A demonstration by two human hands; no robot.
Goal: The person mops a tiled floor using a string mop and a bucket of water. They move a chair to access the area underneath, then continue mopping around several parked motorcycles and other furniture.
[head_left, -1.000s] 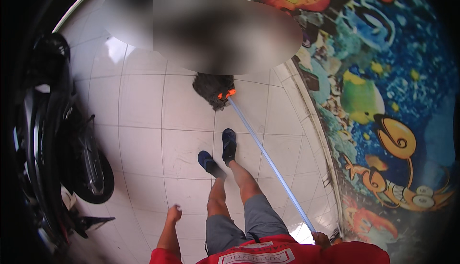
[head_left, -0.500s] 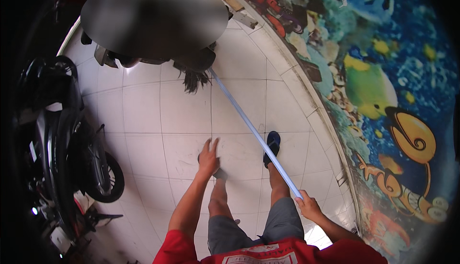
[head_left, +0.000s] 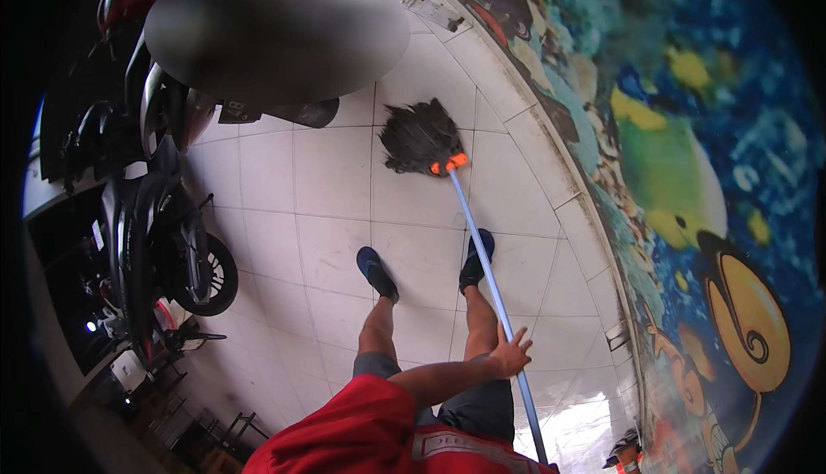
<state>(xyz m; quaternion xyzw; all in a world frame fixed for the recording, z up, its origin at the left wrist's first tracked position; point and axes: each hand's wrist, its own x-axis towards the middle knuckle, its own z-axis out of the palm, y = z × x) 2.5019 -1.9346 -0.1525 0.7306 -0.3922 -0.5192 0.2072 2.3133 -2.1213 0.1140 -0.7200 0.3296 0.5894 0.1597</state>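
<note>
A mop with a light blue pole, an orange clamp and dark grey strands lies with its head on the tiled floor ahead of me. My left hand reaches across my body to the right and rests over the pole, its fingers loosely around it. The pole runs on down past that hand to the lower edge, beside my red shirt. My right hand is out of sight. Both my feet, in dark blue slippers, stand on the floor, the right one touching or just under the line of the pole.
Black motorcycles stand along the left, one wheel toward me. Another vehicle stands at the far left, partly covered by a blurred oval. A painted sea-life wall curves along the right, with a low ledge at its foot.
The mop head has come out from under the vehicle, nearer and to the right. My left hand has moved from open in the air onto the pole. My right hand has left the view.
</note>
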